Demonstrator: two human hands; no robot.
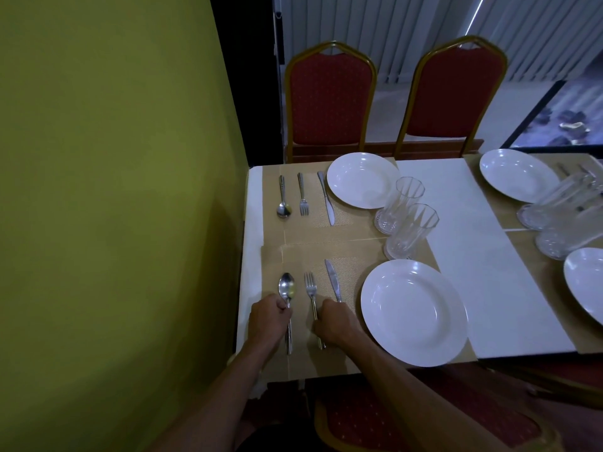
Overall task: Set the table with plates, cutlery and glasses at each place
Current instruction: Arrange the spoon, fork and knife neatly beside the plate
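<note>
On the near brown placemat (339, 252) lie a spoon (286, 290), a fork (310, 288) and a knife (332, 279), left of a white plate (414, 313). My left hand (269, 322) is closed on the spoon's handle. My right hand (337, 322) is closed on the fork's handle, with the knife's handle hidden beneath it. A clear glass (409, 231) stands beyond the plate. The far place has a spoon (283, 197), fork (302, 194), knife (326, 197), plate (362, 180) and glass (399, 203).
A green wall borders the table's left edge (251, 256). Two red chairs (329, 99) stand at the far side and one below me. To the right are two more plates (518, 174), several glasses (561, 207) and some cutlery.
</note>
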